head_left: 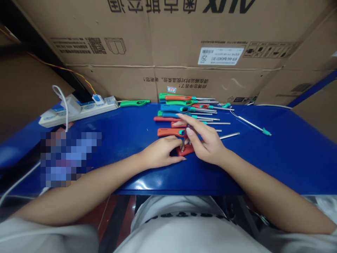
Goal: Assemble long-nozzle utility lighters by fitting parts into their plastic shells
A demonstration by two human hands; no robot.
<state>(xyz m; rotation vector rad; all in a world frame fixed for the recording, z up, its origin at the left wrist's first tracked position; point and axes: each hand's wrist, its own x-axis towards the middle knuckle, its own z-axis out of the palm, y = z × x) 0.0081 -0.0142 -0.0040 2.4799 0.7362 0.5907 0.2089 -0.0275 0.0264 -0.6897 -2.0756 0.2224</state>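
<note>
The person sits close up, white top [195, 228] just short of the edge of the blue table [289, 161]. Both bare forearms reach in, and the hands nearly meet. The left hand [164, 151] is curled narrow, thumb out along the table, fingertips at the butt of a red lighter [186, 150]; I can't tell how firmly it grips. The right hand [207, 142] arches over that same lighter, thumb and fingers closed about a dark, glassy-looking handle [187, 130]; what sits at its lower end is hidden from me. The red lighter's metal tube [230, 135] pokes out past the right hand.

Out to the left of the left hand lies something pixelated [70, 158] that I can't make out. Just beyond the left hand's knuckles rests an orange lighter [167, 132], and past both hands more lighters lie in a loose row, a blue one [171, 108] among them, tubes pointing right. Beyond the right hand, off to its right, a separate metal rod [252, 125] with a teal end slants across the table.

Farther past the left hand, a green lighter body [134, 103] lies by a white power strip [81, 112]. Behind everything, a big cardboard box [110, 73] stands with its print upside down.
</note>
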